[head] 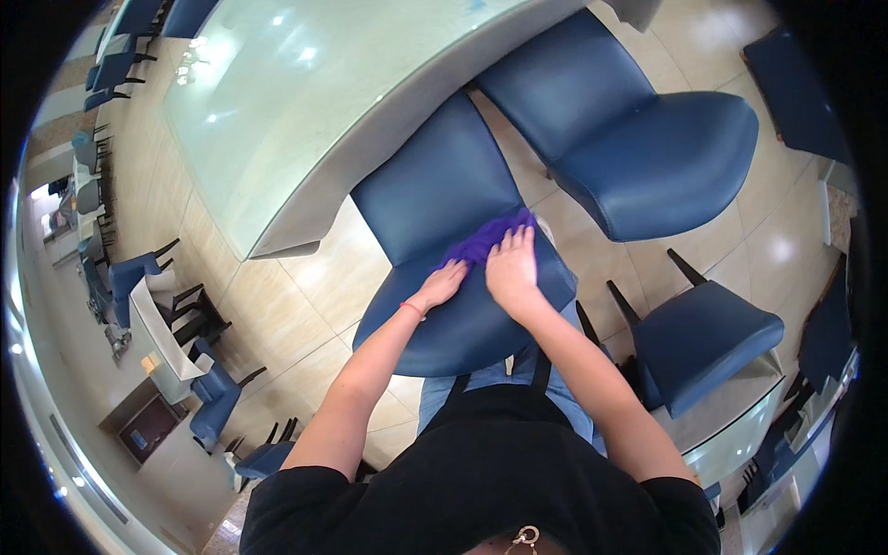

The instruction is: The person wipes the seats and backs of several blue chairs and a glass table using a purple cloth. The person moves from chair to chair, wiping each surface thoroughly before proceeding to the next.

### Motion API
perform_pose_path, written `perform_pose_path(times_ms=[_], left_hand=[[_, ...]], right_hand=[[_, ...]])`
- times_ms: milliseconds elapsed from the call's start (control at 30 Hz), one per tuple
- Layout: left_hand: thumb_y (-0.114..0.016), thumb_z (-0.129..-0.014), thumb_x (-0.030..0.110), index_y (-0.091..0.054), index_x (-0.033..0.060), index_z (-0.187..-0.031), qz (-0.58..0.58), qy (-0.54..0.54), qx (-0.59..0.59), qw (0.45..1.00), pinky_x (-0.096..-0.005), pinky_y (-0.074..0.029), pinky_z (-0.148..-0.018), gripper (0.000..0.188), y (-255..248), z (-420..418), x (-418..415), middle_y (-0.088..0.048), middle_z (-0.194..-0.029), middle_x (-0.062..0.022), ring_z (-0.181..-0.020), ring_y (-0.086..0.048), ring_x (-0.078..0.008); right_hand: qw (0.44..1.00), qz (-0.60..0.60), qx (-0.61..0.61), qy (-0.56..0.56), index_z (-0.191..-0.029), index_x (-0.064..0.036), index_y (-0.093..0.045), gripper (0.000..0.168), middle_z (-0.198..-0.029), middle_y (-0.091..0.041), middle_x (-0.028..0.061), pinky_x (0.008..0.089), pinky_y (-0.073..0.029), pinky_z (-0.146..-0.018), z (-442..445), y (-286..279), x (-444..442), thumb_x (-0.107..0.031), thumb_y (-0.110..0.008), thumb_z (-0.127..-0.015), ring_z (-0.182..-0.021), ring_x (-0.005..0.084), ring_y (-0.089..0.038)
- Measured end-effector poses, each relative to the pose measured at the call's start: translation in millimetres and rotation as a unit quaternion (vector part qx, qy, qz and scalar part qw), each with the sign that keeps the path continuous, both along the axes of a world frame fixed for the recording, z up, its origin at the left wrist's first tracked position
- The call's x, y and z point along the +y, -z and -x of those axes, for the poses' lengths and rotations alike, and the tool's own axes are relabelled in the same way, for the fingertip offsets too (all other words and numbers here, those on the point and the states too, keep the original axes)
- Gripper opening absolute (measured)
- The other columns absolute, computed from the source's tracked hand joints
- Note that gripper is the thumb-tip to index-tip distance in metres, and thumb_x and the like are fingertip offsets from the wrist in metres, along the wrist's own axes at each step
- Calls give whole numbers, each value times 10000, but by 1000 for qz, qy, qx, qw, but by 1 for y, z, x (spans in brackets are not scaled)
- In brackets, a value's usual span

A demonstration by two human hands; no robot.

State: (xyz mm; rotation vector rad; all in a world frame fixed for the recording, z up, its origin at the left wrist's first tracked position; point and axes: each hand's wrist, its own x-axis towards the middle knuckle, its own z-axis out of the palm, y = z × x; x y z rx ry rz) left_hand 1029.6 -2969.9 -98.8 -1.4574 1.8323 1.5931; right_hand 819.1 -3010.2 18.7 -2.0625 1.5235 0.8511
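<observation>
A purple cloth (477, 243) lies bunched across the seat of a blue upholstered chair (451, 340), close to where the seat meets the backrest. My left hand (444, 283) rests on the seat with its fingertips at the cloth's left end. Over the cloth's right part lies my right hand (512, 267), fingers pressed flat on it and pointing towards the backrest. Whether either hand grips the cloth is hard to see, as the fingers partly cover it. The chair's backrest (440, 180) stands against the table's edge.
A glass-topped table (298, 90) with a pale, curved side is beyond the chair. Another blue chair (624, 152) stands close on the right, and a further blue chair (707, 340) is behind it to the lower right. More chairs and tables line the left side of the tiled floor (291, 305).
</observation>
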Motion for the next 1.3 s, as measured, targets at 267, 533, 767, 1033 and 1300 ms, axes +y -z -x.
perform_pose_path(times_ms=[267, 533, 767, 1033, 1300], left_hand=[[-327, -1094, 447, -513, 142, -1574, -5, 7, -128, 992, -471, -319, -1267, 598, -20, -156, 22, -510, -1607, -146, -1502, -422, -422], [-355, -1085, 435, -569, 139, -1536, 5, -76, -87, 993, -470, -299, -1276, 581, -28, -129, 78, -477, -1626, -173, -1506, -428, -385], [-364, -1073, 378, -602, 106, -1495, 50, -130, -74, 988, -441, -313, -1272, 556, -36, -105, 131, -549, -1563, -167, -1479, -464, -365], [-405, -1073, 376, -655, 108, -1437, 74, -152, -104, 980, -453, -412, -1201, 517, -36, -84, 175, -608, -1509, -140, -1422, -519, -373], [-432, -1072, 394, -694, 78, -1377, 103, -158, -83, 979, -467, -443, -1184, 511, -43, -65, 214, -650, -1442, -174, -1354, -580, -422]], right_hand=[[978, -171, -114, 30, -1529, -210, -587, 513, -1654, -449, 151, 569, -208, -1293, -111, 47, 43, -419, -407, -1096, -1560, 391, -353], [974, -186, -126, 6, -1541, -206, -570, 527, -1636, -480, 127, 565, -252, -1279, -79, 54, 71, -409, -384, -1091, -1549, 387, -370], [971, -208, -113, -30, -1589, -232, -505, 546, -1684, -411, 121, 561, -236, -1287, -58, 56, 104, -426, -369, -1098, -1572, 387, -330], [973, -196, -111, -43, -1598, -229, -494, 547, -1696, -392, 129, 553, -213, -1293, -39, 44, 146, -423, -360, -1104, -1578, 395, -313], [976, -174, -127, -40, -1584, -204, -511, 557, -1676, -418, 149, 564, -221, -1283, -19, 43, 191, -452, -382, -1102, -1567, 401, -331]])
